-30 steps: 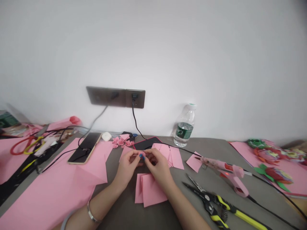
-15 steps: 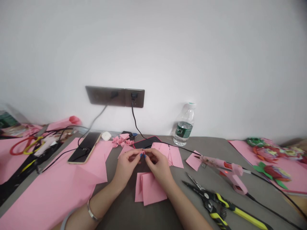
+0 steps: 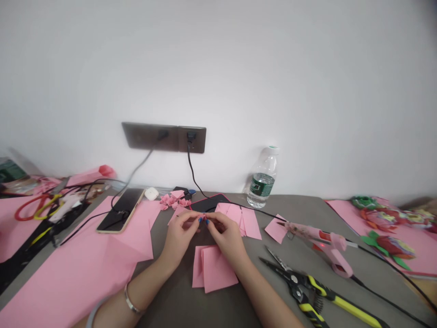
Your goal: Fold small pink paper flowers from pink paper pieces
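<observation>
- I'm pinching a small piece of pink paper (image 3: 204,219) between the fingertips (image 3: 200,219) of my left hand (image 3: 179,237) and my right hand (image 3: 225,239), with my blue nails meeting over it.
- Folded pink paper squares (image 3: 213,269) are lying just below my hands on the grey table (image 3: 177,300).
- More folded pink sheets (image 3: 247,225) are sitting just beyond my right hand.
- A pink hot glue gun (image 3: 319,239) and yellow-handled snips (image 3: 300,284) are lying to my right.
- Small pink paper flowers (image 3: 174,200) and a phone (image 3: 120,210) are resting to my left.
</observation>
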Demonstrator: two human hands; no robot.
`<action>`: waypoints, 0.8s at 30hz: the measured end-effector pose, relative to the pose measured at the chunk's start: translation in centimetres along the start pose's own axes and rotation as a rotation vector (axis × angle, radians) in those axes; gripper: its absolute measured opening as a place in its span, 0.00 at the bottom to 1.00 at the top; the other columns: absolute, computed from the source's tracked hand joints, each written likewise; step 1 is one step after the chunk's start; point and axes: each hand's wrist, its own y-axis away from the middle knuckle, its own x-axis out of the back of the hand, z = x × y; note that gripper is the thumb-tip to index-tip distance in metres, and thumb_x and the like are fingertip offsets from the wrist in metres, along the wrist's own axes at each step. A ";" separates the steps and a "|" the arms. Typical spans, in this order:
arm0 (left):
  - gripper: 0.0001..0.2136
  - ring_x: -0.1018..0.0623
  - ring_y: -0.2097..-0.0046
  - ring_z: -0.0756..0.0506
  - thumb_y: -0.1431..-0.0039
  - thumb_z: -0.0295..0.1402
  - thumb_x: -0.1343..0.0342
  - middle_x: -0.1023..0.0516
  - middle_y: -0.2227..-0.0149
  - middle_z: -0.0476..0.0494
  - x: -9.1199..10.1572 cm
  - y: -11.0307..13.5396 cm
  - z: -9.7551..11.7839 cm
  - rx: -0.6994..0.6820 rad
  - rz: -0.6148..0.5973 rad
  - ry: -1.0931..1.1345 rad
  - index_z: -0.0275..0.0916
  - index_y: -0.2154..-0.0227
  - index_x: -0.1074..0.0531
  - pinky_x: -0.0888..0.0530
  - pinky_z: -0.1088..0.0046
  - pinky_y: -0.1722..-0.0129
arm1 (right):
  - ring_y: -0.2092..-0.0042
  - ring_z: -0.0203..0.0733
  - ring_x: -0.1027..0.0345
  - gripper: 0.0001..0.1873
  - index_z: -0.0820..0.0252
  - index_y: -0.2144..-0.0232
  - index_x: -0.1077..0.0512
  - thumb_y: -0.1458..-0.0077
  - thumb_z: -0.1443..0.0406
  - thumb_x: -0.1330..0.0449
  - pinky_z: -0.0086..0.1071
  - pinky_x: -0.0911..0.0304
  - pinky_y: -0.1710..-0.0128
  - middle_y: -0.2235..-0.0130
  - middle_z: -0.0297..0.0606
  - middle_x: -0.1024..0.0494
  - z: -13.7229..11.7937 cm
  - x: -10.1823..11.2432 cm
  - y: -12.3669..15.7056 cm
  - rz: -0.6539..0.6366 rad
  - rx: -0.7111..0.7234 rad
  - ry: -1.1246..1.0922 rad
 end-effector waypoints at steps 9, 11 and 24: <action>0.08 0.21 0.65 0.44 0.46 0.36 0.41 0.20 0.64 0.43 -0.2 0.0 0.2 0.001 -0.040 -0.082 0.39 0.67 0.21 0.21 0.72 0.70 | 0.66 0.43 0.23 0.09 0.58 0.65 0.27 0.49 0.69 0.45 0.32 0.30 0.68 0.66 0.40 0.19 0.0 -0.1 0.0 -0.006 -0.058 -0.005; 0.06 0.22 0.67 0.45 0.46 0.35 0.41 0.20 0.66 0.44 -0.2 0.0 0.3 0.004 -0.044 -0.083 0.39 0.68 0.23 0.23 0.74 0.72 | 0.68 0.41 0.25 0.05 0.57 0.67 0.30 0.48 0.67 0.44 0.31 0.31 0.71 0.68 0.37 0.21 -0.2 -0.2 0.1 0.004 -0.044 0.003; 0.11 0.21 0.67 0.46 0.45 0.39 0.41 0.21 0.68 0.45 0.0 -0.3 -0.1 0.015 0.007 -0.017 0.38 0.63 0.25 0.23 0.72 0.67 | 0.68 0.40 0.30 0.03 0.57 0.71 0.32 0.47 0.69 0.45 0.30 0.35 0.70 0.68 0.36 0.27 -0.5 -0.1 0.0 -0.092 0.026 -0.031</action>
